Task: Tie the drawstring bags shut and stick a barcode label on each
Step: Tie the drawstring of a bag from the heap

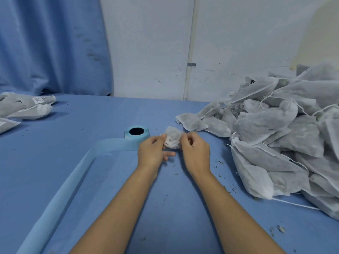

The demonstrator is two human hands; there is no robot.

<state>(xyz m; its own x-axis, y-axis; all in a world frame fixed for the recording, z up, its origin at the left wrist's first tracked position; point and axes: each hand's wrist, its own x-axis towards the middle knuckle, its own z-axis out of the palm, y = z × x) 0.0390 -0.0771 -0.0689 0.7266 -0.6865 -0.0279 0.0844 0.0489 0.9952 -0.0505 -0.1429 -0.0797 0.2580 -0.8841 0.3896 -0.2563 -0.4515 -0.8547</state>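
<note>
Centre of frame: the left hand (152,151) and the right hand (194,151) meet over the blue-clothed counter (110,189), both pinching one small white bag (172,138) by its bunched fabric. Left fingers (161,139) curl onto the bag's left edge, with one lower finger sticking out free. Right fingers (185,138) are closed tight on its right edge, presumably on the cord, though the cord is too fine to make out. Whether the bag rests on the counter or is lifted, I cannot tell. Judgement: tying is the step in hand, and this bag has no label yet. The label roll (136,132) stands just behind the left hand, its pale backing strip (73,180) trailing to the lower left; it is probably kept close so the next sticker is a short reach. The pile of unfinished bags (284,134) fills the right side with loose cords hanging out, handy to the right hand. Finished bags (27,109) lie at the left edge, one showing a barcode label (37,99), well apart from the pile, likely to prevent mixing. Dry plant crumbs (220,163) scatter near the pile.
</note>
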